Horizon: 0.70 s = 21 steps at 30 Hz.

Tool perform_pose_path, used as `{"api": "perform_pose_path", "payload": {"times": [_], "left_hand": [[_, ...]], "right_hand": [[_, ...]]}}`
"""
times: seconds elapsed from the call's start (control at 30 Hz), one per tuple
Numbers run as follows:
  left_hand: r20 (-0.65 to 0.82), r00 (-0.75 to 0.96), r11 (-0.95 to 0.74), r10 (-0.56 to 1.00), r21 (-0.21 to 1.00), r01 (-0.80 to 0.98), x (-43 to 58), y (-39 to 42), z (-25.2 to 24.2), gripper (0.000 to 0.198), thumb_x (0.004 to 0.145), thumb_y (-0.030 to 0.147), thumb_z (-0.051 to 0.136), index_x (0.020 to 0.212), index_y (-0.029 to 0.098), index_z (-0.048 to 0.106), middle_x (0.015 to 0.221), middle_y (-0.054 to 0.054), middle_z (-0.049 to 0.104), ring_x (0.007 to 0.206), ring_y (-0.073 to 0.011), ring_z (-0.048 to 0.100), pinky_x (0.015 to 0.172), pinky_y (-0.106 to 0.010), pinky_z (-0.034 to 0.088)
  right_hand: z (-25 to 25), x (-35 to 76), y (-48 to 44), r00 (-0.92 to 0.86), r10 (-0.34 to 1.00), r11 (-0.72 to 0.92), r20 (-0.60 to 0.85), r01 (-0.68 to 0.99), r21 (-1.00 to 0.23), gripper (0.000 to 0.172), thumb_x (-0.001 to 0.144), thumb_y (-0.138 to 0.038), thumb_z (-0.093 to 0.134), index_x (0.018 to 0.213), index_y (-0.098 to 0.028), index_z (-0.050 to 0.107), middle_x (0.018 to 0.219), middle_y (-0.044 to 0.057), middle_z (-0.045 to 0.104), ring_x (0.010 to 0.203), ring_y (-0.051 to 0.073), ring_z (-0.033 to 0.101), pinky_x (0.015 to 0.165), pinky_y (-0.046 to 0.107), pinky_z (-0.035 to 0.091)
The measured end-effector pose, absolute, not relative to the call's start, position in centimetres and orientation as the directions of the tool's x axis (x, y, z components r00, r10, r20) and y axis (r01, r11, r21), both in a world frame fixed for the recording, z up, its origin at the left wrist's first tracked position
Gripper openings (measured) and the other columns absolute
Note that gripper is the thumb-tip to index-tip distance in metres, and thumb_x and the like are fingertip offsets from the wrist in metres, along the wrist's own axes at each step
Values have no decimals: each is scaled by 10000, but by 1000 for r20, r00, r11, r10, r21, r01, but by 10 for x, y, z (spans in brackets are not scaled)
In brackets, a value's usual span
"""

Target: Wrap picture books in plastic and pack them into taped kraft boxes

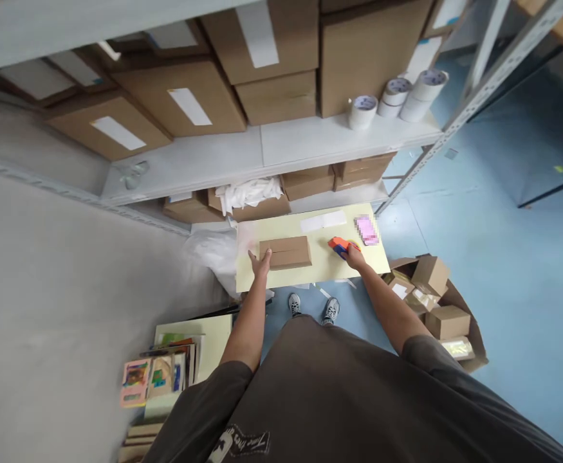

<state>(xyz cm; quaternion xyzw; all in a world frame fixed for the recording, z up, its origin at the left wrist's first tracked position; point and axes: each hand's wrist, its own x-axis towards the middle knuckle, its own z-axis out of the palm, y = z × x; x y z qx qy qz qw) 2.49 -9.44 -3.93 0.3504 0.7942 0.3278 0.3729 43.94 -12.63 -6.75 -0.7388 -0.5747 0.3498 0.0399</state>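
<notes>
A closed cardboard box (286, 253) sits toward the 9 o'clock end of a pale yellow table (288, 278), its long axis running from 9 to 3 o'clock, in a scene I follow remotely through the head camera. The left hand (260, 262) is the nearer one: its fingers are spread wide, thumb against the box's 9 o'clock end, with no grip closed around it. From the right hand (355, 256), the box lies at 9 o'clock, a short gap away; those fingers are wrapped around an orange-and-blue tape dispenser (340, 245), which points toward 10 o'clock, apart from the cardboard. What the box contains I cannot tell; its top shows a lengthwise seam. On the floor at 4 o'clock, a large open carton (479, 355) holds a heap of smaller boxes (448, 321), some with a shiny covering. At 12 o'clock, beyond the table, crumpled white material (255, 190) spills over a carton (262, 209) on the lower shelf (370, 191).
</notes>
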Motion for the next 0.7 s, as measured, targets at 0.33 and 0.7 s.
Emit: {"api": "perform_pose_path", "payload": {"times": [0.33, 0.7], "left_hand": [[-405, -414, 553, 815, 757, 348, 26, -96, -40, 1103, 919, 581, 738, 1732, 150, 129, 1732, -183, 352, 1592, -289, 377, 1243, -334, 366], [-509, -307, 594, 804, 716, 367, 23, -98, -25, 1035, 954, 628, 626, 1739, 158, 141, 1723, -186, 368, 1545, -345, 444, 1221, -404, 396]], "right_hand": [[49, 333, -106, -215, 956, -158, -202, 206, -966, 521, 920, -698, 595, 1151, -231, 593, 1056, 53, 691, 986, 244, 640, 895, 362, 541], [88, 275, -58, -447, 786, -137, -427, 548, -826, 605, 697, -754, 815, 849, -189, 659, 762, 6, 632, 702, 169, 571, 606, 264, 441]]}}
